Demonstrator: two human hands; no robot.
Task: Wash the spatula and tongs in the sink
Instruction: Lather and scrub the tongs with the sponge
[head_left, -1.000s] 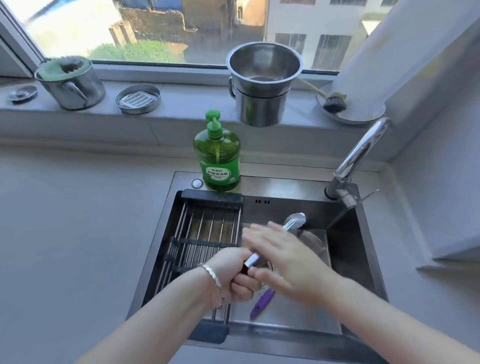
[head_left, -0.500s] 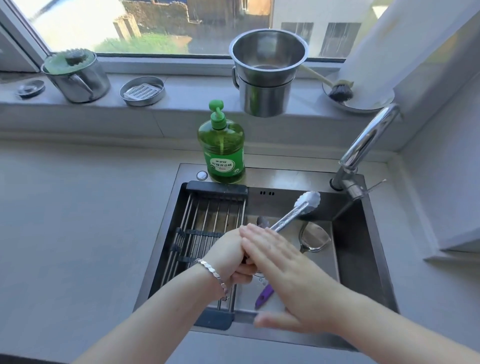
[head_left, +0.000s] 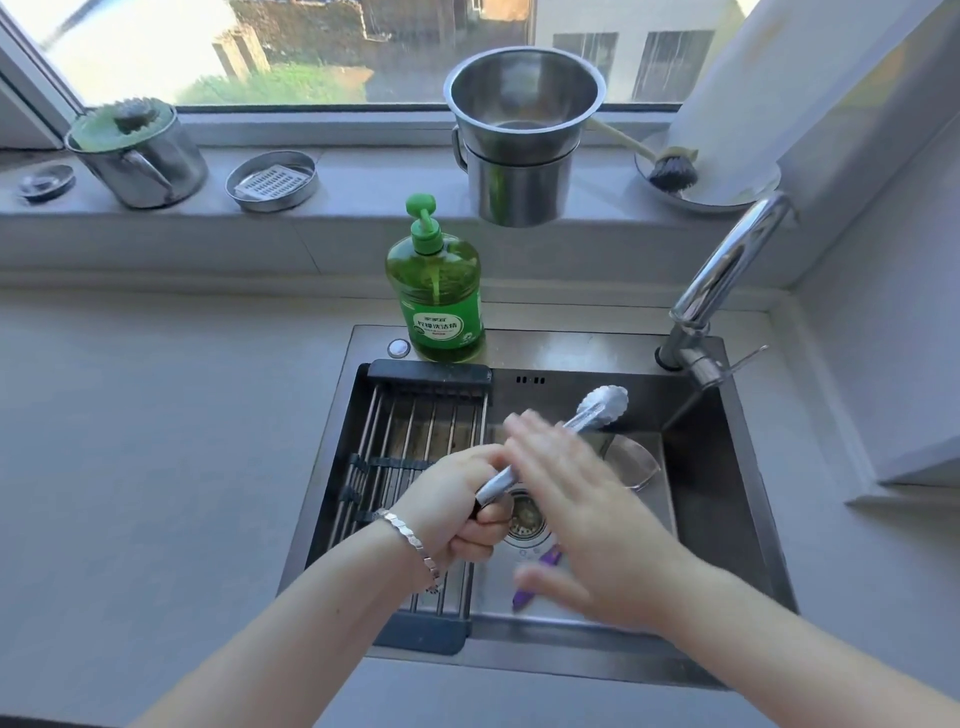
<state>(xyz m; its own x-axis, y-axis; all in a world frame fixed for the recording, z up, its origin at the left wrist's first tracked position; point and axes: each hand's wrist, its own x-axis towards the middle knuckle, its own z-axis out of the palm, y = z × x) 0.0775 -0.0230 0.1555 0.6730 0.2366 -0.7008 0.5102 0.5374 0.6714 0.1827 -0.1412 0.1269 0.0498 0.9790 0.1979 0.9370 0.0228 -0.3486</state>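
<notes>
Metal tongs (head_left: 597, 408) point up and to the right over the steel sink (head_left: 727, 493). My left hand (head_left: 460, 501) is closed around their handle end above the drain. My right hand (head_left: 576, 512) lies flat and open across the tongs' shaft, fingers spread, blurred. The spatula lies on the sink floor: its metal blade (head_left: 631, 460) shows right of my right hand, and its purple handle (head_left: 537, 574) shows under my palm. The middle of the spatula is hidden by my right hand.
A black-framed wire rack (head_left: 415, 431) covers the sink's left half. A green dish soap bottle (head_left: 436, 291) stands on the back rim, the faucet (head_left: 722, 280) at back right. Steel pots, a strainer dish and a dish brush (head_left: 670, 169) line the windowsill.
My right hand has slid down and right along the tongs, uncovering the shaft near my left hand. The tongs stay in my left hand, tip raised slightly. The view has shifted a little.
</notes>
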